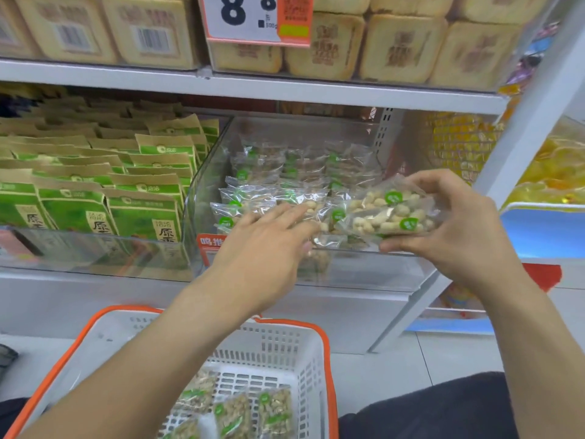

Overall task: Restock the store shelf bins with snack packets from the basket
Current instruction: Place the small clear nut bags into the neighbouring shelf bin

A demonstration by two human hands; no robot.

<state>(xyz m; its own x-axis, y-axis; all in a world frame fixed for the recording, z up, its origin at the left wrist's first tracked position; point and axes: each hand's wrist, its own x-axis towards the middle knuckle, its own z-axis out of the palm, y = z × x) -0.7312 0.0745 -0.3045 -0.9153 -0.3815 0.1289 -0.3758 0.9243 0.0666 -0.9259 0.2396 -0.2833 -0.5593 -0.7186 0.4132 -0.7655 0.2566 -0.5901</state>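
Head view shows your right hand (456, 226) gripping a small stack of clear peanut packets (391, 213) with round green labels, thumb beneath and fingers curled over the top, holding them just above the front right corner of the clear plastic shelf bin (364, 274). Your left hand (266, 245) reaches into the same bin with its fingers straight and flat, resting on the peanut packets already lying inside (285, 185); it grips nothing. Those packets fill the bin in loose overlapping rows from front to back.

Below, between your forearms, sits the white basket with orange rim (316, 359), and a few more peanut packets (240, 413) lie on its slotted floor.

To the left of the clear bin, a neighbouring bin holds upright rows of green and tan paper snack bags (95, 185). On the shelf above, tan wrapped blocks (402, 49) are stacked side by side, and a price tag with a large 8 (240, 17) hangs in front of them. To the right, beyond the white shelf upright (522, 137), yellow packaged goods (557, 172) fill another section.
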